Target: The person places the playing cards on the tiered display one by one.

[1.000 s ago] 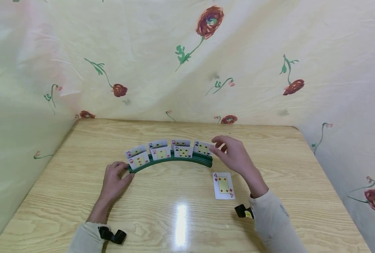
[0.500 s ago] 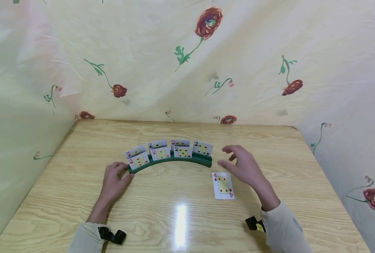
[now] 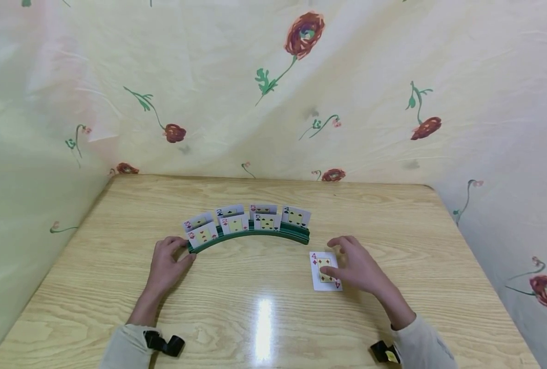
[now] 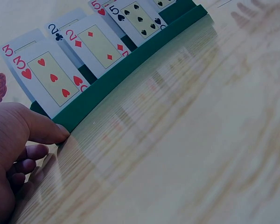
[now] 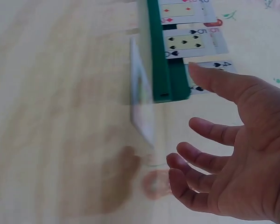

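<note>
A curved green card holder (image 3: 294, 234) stands on the table with playing cards upright in two rows. My left hand (image 3: 165, 261) pinches its left end between thumb and fingers. In the left wrist view the three of hearts (image 4: 49, 74), two of diamonds (image 4: 94, 44) and five of spades (image 4: 137, 21) fill the front row. Behind at the right end stands the four of spades (image 3: 296, 216). My right hand (image 3: 356, 266), fingers spread and loosely bent, hovers over the four of diamonds (image 3: 320, 260), its thumb overlapping the card. Nothing is between its fingers.
The wooden table (image 3: 227, 318) carries a bright light reflection in front of the holder. Flower-patterned cloth (image 3: 218, 102) hangs behind the table and at both sides. A black strap device (image 3: 164, 344) sits on each wrist.
My right hand has left the four of spades in the holder and come down and toward me, over the four of diamonds. The left hand has stayed at the holder's end.
</note>
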Demonstrator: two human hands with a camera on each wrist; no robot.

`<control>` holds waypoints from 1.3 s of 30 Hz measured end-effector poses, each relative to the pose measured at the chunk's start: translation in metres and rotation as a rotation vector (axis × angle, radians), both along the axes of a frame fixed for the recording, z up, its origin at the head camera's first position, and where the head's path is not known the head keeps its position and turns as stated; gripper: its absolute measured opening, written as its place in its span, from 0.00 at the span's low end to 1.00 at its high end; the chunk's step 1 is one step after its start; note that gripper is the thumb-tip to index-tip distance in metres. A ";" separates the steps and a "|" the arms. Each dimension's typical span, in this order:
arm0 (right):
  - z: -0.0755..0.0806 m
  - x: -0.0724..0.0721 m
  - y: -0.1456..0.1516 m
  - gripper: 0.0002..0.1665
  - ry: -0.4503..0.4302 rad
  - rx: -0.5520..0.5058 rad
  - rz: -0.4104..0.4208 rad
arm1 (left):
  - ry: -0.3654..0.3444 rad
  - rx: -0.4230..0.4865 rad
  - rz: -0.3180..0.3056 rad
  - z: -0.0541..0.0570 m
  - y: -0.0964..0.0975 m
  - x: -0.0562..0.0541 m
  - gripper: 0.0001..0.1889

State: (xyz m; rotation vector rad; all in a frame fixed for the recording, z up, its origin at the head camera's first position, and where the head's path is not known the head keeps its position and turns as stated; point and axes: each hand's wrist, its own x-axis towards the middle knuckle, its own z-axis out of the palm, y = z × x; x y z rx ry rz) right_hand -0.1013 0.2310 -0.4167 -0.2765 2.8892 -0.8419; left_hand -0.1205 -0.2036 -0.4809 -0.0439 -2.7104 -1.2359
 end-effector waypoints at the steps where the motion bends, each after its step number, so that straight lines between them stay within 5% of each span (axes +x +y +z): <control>1: -0.002 0.001 0.001 0.37 0.000 0.000 0.002 | 0.006 -0.004 0.001 -0.001 0.000 0.000 0.17; 9: -0.018 0.011 0.008 0.37 0.062 -0.007 0.013 | 0.039 -0.010 0.003 -0.003 0.000 0.000 0.16; 23: -0.043 0.023 0.003 0.40 0.108 0.001 -0.039 | -0.006 0.004 -0.004 0.001 0.000 0.000 0.17; 39: -0.049 0.024 -0.011 0.42 0.117 0.056 -0.114 | 0.011 -0.003 -0.003 -0.001 0.001 0.000 0.17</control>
